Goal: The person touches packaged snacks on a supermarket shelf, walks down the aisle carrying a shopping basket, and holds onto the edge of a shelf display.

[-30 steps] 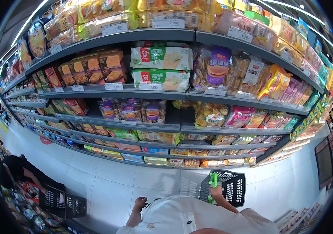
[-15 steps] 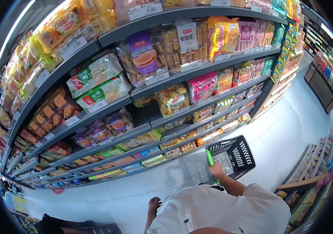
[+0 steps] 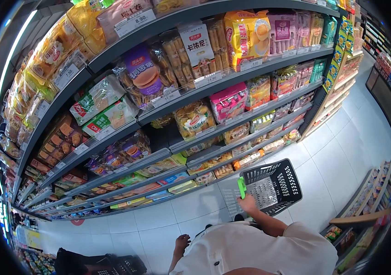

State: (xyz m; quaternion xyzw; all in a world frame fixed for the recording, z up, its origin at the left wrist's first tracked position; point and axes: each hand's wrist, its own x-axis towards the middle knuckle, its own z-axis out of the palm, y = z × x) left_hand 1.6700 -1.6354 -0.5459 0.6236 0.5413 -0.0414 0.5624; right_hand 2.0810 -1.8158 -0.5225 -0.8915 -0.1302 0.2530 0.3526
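My right hand is wrapped round the green handle of a black shopping basket. The basket hangs low in front of me on the right, with its perforated floor showing through the opening. On the other side of my body, my left hand hangs low with its fingers loosely bent and slightly apart; I see nothing in it. The nearest goods to both hands are on the lower levels of a long snack shelf, apart from either hand.
Packaged cakes and biscuits fill the shelf levels, among them a yellow bag and a purple-labelled pack. A low display rack stands at the right. Dark clothing and a dark basket-like object appear at lower left.
The view has shifted slightly, and the upper shelf goods appear nearer. My right hand still grips the basket handle, and my left hand still hangs low.
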